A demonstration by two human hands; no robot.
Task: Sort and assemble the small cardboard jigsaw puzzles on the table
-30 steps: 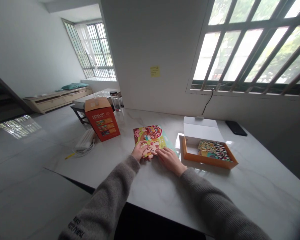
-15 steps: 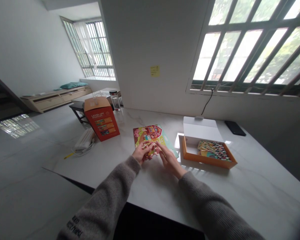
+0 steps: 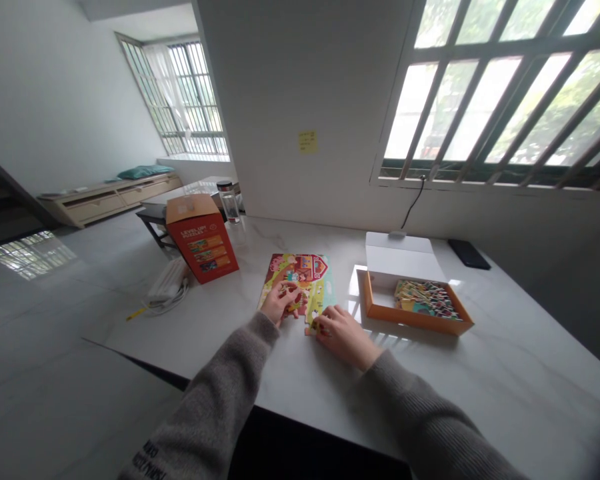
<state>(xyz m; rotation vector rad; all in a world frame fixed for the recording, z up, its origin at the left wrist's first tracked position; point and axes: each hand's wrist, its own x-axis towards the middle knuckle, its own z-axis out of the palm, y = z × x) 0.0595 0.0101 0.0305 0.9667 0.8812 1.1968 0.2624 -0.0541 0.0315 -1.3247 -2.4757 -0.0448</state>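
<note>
Right hand (image 3: 345, 340) at puzzle's (image 3: 294, 279) lower edge

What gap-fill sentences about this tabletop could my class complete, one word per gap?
The left hand and right hand both touch the ____.
The tray right of the puzzle is ____.
The box left of the puzzle is mostly ____.
The note on the wall is ____.

Missing words: puzzle, orange, red, yellow.
</note>
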